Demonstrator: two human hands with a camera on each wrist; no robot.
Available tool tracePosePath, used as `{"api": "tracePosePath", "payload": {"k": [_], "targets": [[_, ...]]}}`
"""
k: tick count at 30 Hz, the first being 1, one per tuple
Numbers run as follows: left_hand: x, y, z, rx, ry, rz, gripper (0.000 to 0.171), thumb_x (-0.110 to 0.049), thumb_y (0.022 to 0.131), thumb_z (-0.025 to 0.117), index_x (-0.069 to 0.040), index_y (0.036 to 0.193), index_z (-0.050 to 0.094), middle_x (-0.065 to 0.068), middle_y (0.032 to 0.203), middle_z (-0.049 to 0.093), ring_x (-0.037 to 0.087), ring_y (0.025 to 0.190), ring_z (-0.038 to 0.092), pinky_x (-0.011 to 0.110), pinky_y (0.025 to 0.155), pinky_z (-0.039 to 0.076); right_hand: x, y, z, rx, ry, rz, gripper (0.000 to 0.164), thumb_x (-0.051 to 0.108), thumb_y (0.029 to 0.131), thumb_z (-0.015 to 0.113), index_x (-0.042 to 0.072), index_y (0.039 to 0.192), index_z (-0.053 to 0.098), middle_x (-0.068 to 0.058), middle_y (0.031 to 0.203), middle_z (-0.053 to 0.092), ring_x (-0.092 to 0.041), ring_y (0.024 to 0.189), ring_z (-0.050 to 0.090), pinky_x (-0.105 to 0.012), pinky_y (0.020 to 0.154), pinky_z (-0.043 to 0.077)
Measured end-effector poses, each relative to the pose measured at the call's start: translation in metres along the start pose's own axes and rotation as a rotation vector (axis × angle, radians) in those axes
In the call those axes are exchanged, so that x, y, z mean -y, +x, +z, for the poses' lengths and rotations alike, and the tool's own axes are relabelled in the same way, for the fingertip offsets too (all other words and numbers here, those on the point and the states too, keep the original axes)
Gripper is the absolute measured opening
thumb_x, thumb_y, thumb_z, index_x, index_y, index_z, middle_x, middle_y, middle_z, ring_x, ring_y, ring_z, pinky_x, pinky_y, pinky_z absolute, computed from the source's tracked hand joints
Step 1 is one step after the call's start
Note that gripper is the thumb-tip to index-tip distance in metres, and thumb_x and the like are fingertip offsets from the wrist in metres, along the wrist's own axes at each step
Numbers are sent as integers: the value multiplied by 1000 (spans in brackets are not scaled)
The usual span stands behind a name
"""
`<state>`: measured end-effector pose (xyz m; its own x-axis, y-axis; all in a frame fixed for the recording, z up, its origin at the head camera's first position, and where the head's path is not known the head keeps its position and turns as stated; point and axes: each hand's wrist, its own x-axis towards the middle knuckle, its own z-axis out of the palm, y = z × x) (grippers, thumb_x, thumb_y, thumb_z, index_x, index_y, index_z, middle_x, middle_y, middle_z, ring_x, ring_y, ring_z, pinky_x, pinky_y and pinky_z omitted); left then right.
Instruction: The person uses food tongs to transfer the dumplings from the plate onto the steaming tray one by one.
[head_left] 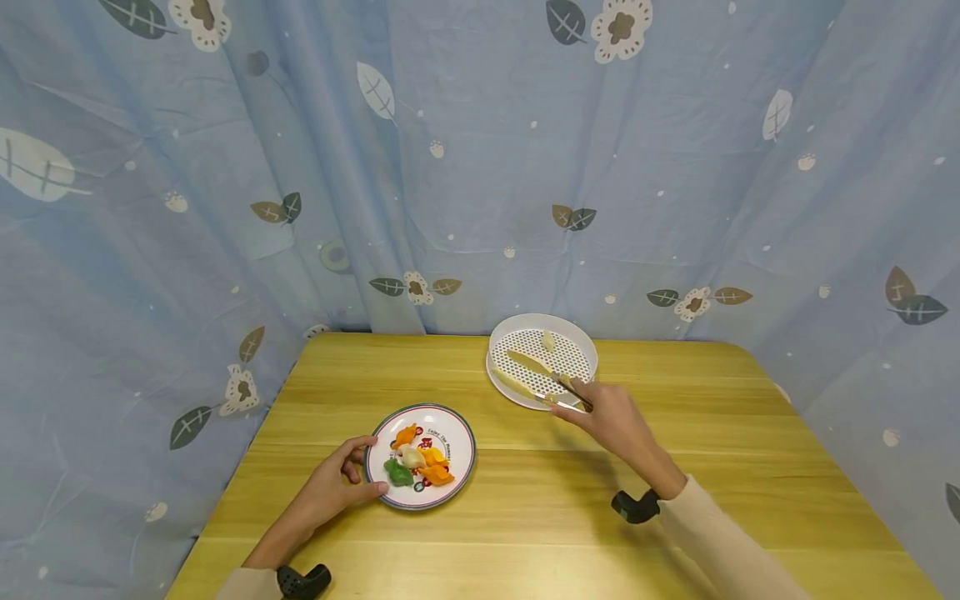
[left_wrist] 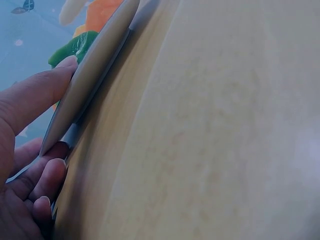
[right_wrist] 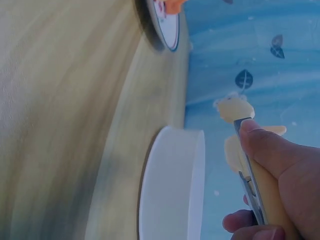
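My left hand (head_left: 341, 479) holds the near-left rim of a white round plate (head_left: 457, 483), thumb over the rim, fingers at its outer side. On the plate lie several dumpling-shaped pieces: a green dumpling (head_left: 398, 472), a cream dumpling (head_left: 409, 456) and orange dumplings (head_left: 438, 475). With my right hand (head_left: 615, 417) I grip a pair of tongs (head_left: 529, 362) with metal arms and pale yellow tips. The tips are spread apart over a white round tray (head_left: 504, 324) with a perforated bottom. Inside the tray, a pale dumpling (head_left: 548, 340) lies toward the back, beyond the tips.
Both things stand on a wooden table (head_left: 555, 517), the tray at its back edge and right of the plate. A blue patterned curtain (head_left: 480, 167) hangs behind the table and along both sides. Each wrist wears a black camera mount (head_left: 636, 507).
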<state>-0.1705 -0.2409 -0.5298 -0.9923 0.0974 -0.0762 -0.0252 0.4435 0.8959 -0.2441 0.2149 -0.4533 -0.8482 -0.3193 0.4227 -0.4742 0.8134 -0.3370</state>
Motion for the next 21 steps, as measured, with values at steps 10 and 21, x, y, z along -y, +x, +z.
{"api": "tracePosePath", "payload": {"k": [10,21], "targets": [[1,0,1,-4,3,-2,81,-26,76,94,-14,145,53,11,115,52,24,89,44,31,71,39,19,-14,11,40,29,-54,53,48,82,85,13,121,77,13,59,31,-3,54,27,-24,49,27],[0,0,1,-10,-8,0,81,-24,76,94,-14,146,54,10,115,54,24,89,45,30,70,39,35,-30,24,147,67,-107,39,53,85,80,20,104,73,16,59,35,0,54,31,-22,49,28]]}}
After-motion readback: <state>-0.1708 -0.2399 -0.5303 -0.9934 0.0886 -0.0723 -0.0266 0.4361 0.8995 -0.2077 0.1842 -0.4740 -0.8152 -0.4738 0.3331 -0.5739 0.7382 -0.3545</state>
